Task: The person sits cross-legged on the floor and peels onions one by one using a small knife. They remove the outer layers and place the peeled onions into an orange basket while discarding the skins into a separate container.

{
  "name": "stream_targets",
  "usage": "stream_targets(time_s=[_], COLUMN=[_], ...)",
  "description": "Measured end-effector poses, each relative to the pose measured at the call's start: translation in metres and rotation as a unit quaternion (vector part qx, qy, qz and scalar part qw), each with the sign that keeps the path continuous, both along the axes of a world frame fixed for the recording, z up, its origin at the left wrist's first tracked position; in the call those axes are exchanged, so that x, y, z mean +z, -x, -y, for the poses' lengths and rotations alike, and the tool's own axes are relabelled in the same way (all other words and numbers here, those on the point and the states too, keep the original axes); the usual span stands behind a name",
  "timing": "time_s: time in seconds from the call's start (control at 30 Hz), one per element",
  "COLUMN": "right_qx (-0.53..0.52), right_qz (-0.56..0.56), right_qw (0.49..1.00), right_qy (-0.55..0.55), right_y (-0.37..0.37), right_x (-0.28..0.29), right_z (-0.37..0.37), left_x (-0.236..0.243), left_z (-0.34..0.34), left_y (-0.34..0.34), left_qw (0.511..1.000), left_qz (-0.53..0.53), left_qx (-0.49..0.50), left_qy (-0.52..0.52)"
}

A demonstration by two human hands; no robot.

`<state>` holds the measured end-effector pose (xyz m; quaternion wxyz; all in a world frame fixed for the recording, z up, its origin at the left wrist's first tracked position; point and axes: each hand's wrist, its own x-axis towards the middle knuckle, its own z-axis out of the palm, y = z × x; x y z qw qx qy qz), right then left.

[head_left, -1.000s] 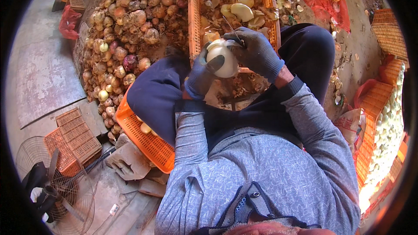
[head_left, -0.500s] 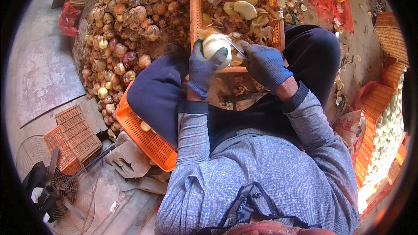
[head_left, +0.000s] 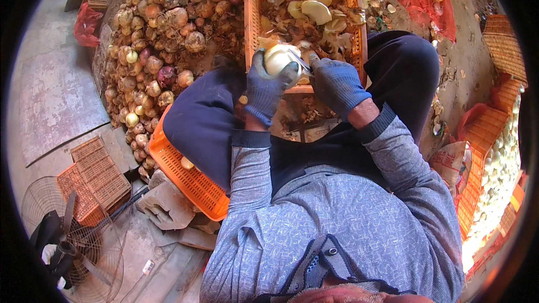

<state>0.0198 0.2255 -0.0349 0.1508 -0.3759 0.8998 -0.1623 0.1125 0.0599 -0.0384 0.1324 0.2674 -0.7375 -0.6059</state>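
Both my hands wear blue gloves. My left hand grips a pale peeled onion just above the near rim of an orange crate. My right hand holds a small knife whose blade touches the onion's right side. The crate in front of my knees holds onion skins and a few peeled pieces.
A large pile of unpeeled onions lies to the left. A second orange crate sits under my left leg. A floor fan stands at lower left. Crates with pale peeled onions line the right side, and a red sack lies far right.
Both hands have carried the onion away from my body, up to the crate's near rim. The knife stays against the onion.
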Motion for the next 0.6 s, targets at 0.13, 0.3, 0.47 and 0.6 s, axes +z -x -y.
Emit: stream_targets(time_s=[0.13, 0.3, 0.47, 0.6], right_qx=[-0.005, 0.013, -0.007, 0.0], right_qz=[-0.013, -0.008, -0.01, -0.012], right_qw=[1.0, 1.0, 1.0, 1.0], right_qy=[0.007, -0.008, 0.006, 0.009], right_y=[-0.0008, 0.0014, 0.0, -0.0005], right_x=[0.0025, -0.001, -0.0006, -0.0025], right_z=[-0.0021, -0.0036, -0.0021, -0.0021], left_x=[-0.0073, -0.0047, -0.0034, -0.0064], left_z=[0.0025, 0.0013, -0.0002, 0.0004], left_y=[-0.001, 0.0003, 0.0008, 0.0004], left_qw=[1.0, 0.999, 0.999, 0.999], left_qz=[0.01, 0.024, 0.03, 0.033], left_qx=[0.001, -0.001, 0.0, 0.0], left_qy=[0.017, 0.021, 0.013, 0.016])
